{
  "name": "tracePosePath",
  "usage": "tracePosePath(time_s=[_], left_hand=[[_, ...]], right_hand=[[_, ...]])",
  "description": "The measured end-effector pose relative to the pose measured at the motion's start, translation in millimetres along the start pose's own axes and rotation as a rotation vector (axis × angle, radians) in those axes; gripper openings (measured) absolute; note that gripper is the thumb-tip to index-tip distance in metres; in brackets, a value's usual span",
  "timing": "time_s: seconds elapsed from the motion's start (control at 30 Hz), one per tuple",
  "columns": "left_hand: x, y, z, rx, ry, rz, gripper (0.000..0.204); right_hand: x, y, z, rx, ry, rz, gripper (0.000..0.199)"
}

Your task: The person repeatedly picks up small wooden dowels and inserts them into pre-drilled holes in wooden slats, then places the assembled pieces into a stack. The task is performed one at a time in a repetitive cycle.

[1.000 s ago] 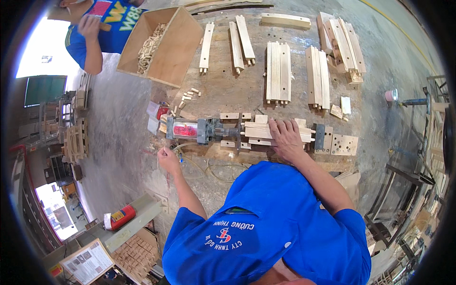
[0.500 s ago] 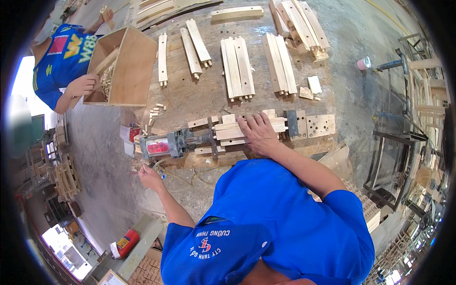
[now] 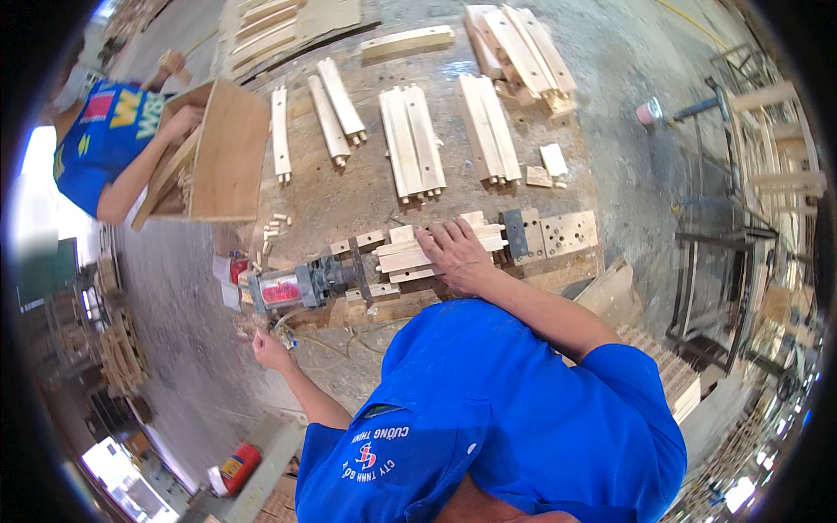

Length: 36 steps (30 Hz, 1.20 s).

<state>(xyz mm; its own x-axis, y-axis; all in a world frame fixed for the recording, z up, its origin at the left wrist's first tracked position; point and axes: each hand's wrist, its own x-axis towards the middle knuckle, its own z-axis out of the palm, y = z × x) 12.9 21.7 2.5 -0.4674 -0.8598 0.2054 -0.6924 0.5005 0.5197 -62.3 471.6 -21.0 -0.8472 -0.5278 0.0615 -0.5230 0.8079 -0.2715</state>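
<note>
My right hand (image 3: 459,257) lies on a set of pale wooden pieces (image 3: 405,260) with dowel ends, its fingers spread over their upper faces. These pieces rest in a clamping jig, between a dark metal crossbar (image 3: 359,272) on the left and a dark stop block (image 3: 514,234) on the right. A grey cylinder (image 3: 283,290) with a clear, red-marked cover joins the crossbar's left side. Below the cylinder's left end, my left hand (image 3: 273,350) is closed beside a hose fitting (image 3: 286,336); what its fingers hold is too small to make out.
Several doweled wooden rails (image 3: 411,144) lie on the worktable (image 3: 331,205), with loose dowels (image 3: 276,225) at its left. A co-worker's arm (image 3: 144,174) reaches into a plywood box (image 3: 231,157) at the far left. A metal frame (image 3: 689,296) stands right.
The whole view has shifted slightly. The crossbar sits a little farther from the wooden pieces, nearer the cylinder. The co-worker's near hand has moved up into the box. My hands keep their places.
</note>
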Motion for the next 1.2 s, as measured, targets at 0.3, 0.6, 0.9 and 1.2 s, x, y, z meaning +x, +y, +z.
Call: tracePosePath(time_s=[0.3, 0.6, 0.9, 1.2], left_hand=[[-7.4, 21.3, -7.1, -0.214, -0.152, -0.065, 0.043], [-1.2, 34.2, -6.4, 0.359, -0.083, 0.215, 0.039], [4.9, 42.1, -5.0, 0.348, -0.046, 0.275, 0.037], [0.2, 36.0, -7.6, 0.282, -0.098, 0.268, 0.031]], right_hand=[[-7.0, 2.6, 10.1, 0.038, 0.122, 0.035, 0.059], [-3.3, 5.1, -4.5, 0.109, 0.016, 0.053, 0.05], [26.7, 23.3, -21.5, -0.028, -0.3, -0.148, 0.045], [66.2, 86.2, -116.2, 0.966, -0.034, 0.338, 0.04]])
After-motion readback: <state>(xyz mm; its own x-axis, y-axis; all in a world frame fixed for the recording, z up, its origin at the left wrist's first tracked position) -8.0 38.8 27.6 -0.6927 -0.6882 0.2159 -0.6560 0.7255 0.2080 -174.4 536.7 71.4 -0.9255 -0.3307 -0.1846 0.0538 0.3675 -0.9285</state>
